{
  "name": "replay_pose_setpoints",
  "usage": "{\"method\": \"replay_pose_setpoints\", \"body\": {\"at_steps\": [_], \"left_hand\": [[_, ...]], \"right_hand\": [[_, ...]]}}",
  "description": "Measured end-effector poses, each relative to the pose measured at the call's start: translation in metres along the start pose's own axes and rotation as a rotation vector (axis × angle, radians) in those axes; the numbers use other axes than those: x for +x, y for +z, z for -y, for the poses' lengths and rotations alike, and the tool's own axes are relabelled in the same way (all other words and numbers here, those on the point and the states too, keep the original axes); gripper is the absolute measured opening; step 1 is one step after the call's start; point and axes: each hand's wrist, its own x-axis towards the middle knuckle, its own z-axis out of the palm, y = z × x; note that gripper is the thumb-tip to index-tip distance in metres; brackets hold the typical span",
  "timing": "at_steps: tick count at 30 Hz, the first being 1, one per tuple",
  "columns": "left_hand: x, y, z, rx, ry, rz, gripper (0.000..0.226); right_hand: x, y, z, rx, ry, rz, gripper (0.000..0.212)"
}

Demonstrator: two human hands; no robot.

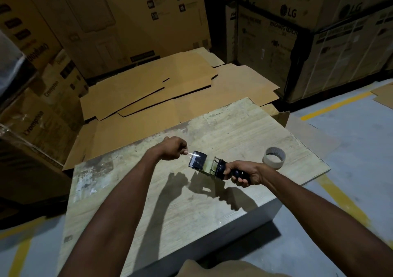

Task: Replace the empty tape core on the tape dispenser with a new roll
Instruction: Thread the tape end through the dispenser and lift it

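The right grip (240,174) clasps the dispenser (219,167) by its handle, above the counter (191,213). The left grip (173,149) pinches the tape end (192,154). If pulled askew, the tape may twist or stick to itself. A core (274,158) lies nearby.

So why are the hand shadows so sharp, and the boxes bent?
Head view: hard light, seemingly from ahead, throws crisp shadows of the left hand, right hand and tape dispenser onto the table; the tape strip glints; the wide-angle lens bows the boxes at the edges.
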Motion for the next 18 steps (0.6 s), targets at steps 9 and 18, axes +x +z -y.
{"method": "replay_pose_setpoints", "body": {"at_steps": [9, 18], "left_hand": [[0.012, 0.031, -0.003, -0.281, -0.008, 0.011, 0.016], [0.028, 0.040, -0.007, -0.348, 0.003, 0.015, 0.019]], "right_hand": [[0.002, -0.017, 0.002, -0.277, 0.100, -0.005, 0.025], [-0.002, -0.013, 0.003, -0.440, -0.012, -0.103, 0.015]]}}
